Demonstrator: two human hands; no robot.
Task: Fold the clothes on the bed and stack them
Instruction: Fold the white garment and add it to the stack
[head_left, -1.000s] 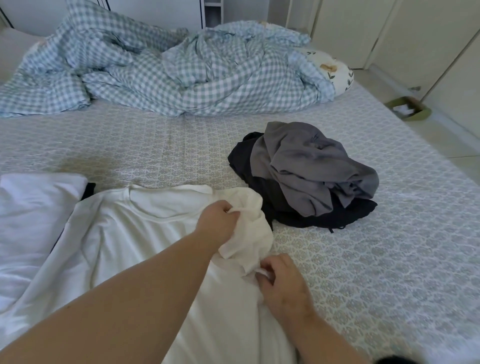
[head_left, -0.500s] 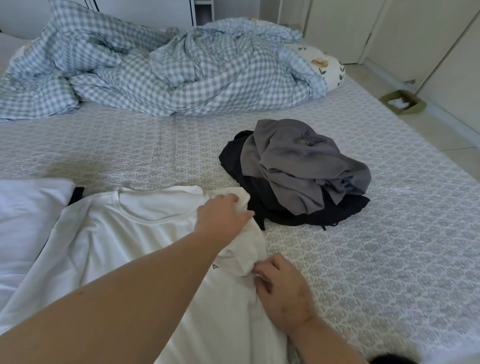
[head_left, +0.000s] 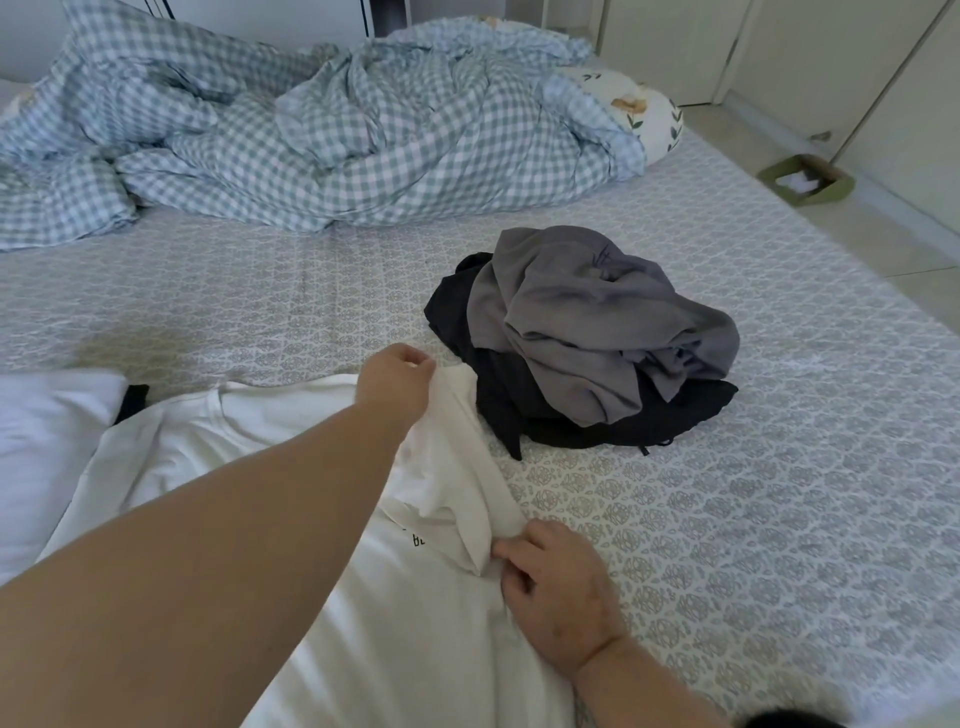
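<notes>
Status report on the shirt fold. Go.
Left hand grips white T-shirt at shoulder; right hand pinches sleeve hem. Sleeve folded inward. Unfolded grey garment on black garment touching shirt's right edge.

The bed (head_left: 753, 519) has a grey patterned sheet. On it lie a white T-shirt (head_left: 415, 623) spread flat at the near edge, a pile of grey and black clothes (head_left: 587, 338) mid-bed, a rumpled checked duvet (head_left: 311, 140) at the far end, and a white pillow (head_left: 47, 441) on the left.
</notes>
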